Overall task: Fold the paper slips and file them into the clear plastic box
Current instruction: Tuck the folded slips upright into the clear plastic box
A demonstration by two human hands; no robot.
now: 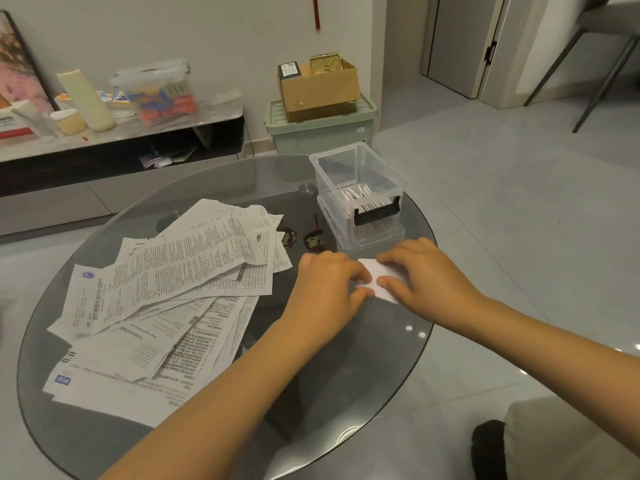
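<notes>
Pressed flat on the glass table between 2 hands, left hand and right hand fingertips down: folded paper slip, just before clear plastic box.

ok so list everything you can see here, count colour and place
folded slip: one, white, on the glass between both hands
loose slips: a pile, too many to count, white with black print, left half of the table
clear box: one, clear with a black latch, far right of the table, folded slips standing inside
table: one, round dark glass
dark badges: two, dark, near the box; whether on or under the glass is unclear
green bin: one, pale green, on the floor beyond the table
carton: one, brown, on the green bin
shelf: one, marble top, by the wall, holding a tub and jars
chair: one, grey, top right
left hand: presses the folded slip
right hand: presses the folded slip
</notes>
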